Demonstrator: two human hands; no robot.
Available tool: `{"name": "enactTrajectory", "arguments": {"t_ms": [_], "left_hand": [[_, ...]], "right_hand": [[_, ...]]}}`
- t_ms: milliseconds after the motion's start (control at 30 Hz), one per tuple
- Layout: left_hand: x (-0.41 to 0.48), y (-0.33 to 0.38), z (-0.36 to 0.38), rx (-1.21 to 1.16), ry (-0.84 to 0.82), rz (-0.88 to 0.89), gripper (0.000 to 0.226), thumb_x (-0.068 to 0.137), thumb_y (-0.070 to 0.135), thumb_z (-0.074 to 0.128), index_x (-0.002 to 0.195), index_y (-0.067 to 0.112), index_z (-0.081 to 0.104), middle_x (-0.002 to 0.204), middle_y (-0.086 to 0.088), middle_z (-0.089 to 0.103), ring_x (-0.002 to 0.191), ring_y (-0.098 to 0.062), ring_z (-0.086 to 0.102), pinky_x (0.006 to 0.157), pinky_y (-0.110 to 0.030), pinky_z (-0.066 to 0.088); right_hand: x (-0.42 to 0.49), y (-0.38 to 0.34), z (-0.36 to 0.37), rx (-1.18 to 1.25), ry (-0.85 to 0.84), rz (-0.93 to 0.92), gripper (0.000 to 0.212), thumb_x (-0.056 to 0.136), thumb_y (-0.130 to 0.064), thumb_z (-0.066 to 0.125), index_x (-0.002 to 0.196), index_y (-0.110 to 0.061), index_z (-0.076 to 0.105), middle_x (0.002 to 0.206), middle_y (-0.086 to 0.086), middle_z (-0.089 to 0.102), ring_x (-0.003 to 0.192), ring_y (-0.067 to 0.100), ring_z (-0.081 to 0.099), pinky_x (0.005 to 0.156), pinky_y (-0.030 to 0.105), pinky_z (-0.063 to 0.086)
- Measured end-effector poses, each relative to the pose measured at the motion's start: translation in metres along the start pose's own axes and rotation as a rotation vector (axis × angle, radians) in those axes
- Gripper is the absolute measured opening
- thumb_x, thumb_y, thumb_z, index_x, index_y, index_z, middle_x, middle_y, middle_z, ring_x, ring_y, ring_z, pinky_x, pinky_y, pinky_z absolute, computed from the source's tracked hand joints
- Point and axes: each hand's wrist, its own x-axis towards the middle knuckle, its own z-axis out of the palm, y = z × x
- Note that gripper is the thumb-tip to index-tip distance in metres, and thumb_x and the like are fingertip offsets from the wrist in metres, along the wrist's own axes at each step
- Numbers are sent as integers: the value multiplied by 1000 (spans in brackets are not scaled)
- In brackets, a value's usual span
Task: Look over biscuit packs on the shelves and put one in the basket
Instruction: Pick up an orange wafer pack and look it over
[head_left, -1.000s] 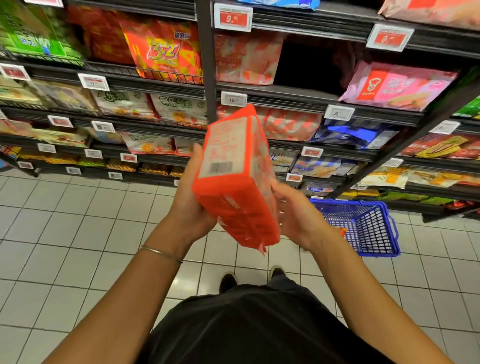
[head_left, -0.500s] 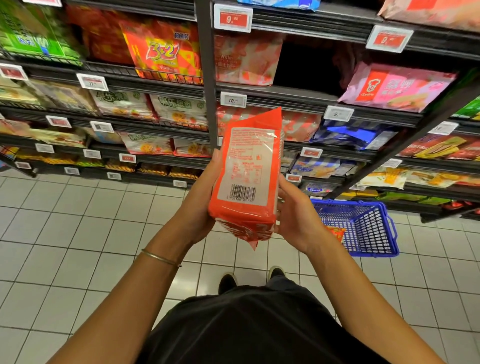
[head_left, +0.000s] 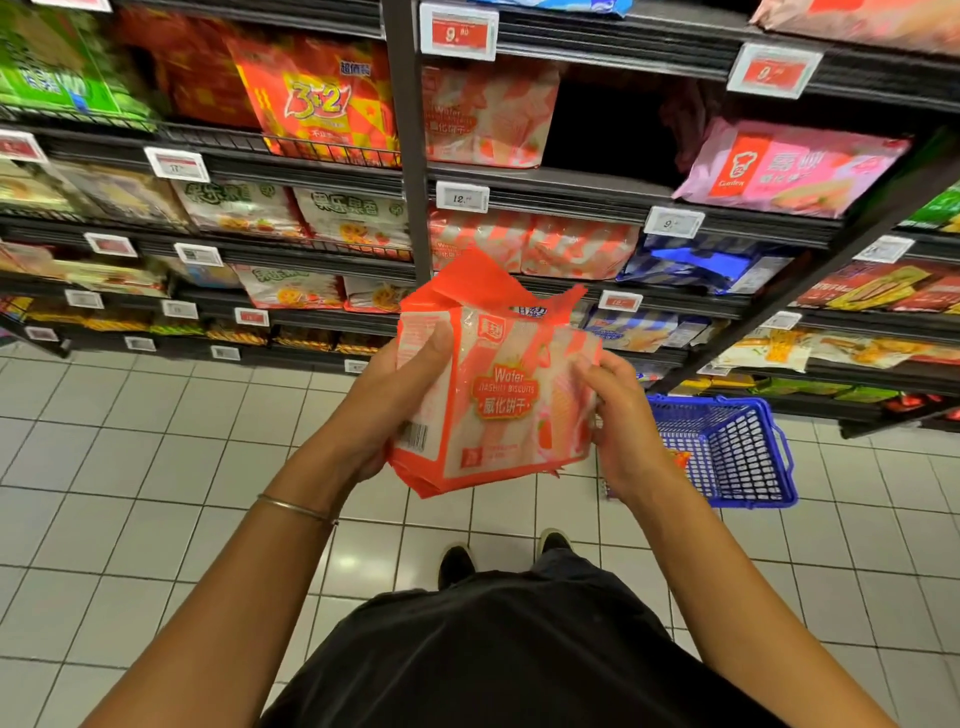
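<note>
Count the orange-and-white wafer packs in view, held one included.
4. The held pack sits between left hand and right hand; an upper-shelf pack stands right of the post; on the shelf below lie a left pack and a right pack. Others may hide behind.

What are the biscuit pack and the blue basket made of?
The wafer pack looks like thin, glossy plastic film: it shines, wrinkles, and its top flap folds over. The blue basket looks like hard moulded plastic: a stiff grid of holes, all one even colour, slightly shiny.
</note>
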Motion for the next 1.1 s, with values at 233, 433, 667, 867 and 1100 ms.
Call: {"name": "enactTrajectory", "arguments": {"t_ms": [233,433,667,867,1100], "left_hand": [[0,3,-15,-221,-70,1,107,68,88,66,152,24,51,146,-14,63,134,-37,61,106,-60,51],[-4,-1,-18,-354,-70,-40,69,96,75,27,132,23,55,113,-1,80,102,-21,78,75,-36,65],[-5,-8,-13,-394,1,-94,68,104,65,8,114,23,61,85,-2,82,73,-20,80,51,-35,62],[-6,-9,-11,-370,-71,-131,80,92,77,2,122,31,59,100,1,82,88,-23,80,58,-39,64],[4,-8,-14,-275,24,-92,63,103,68,27,133,24,61,111,-2,80,101,-23,78,70,-38,64]], "right_hand": [[9,-13,-19,196,-106,-56,44,100,-57,50,98,-25,79,103,5,73,108,28,66,105,54,49],[1,-20,-12,382,-270,137,56,105,-59,42,128,-19,74,133,13,70,123,32,68,101,51,56],[-12,-24,1,280,-190,129,66,110,-50,35,70,-27,82,76,-2,77,71,12,76,59,28,61],[-29,-28,-5,100,-132,137,50,114,-14,33,71,-7,59,63,13,60,38,-1,59,37,15,46],[-25,-34,-6,154,-92,62,60,115,-26,30,70,-15,67,56,-5,66,47,1,65,44,18,53]]}}
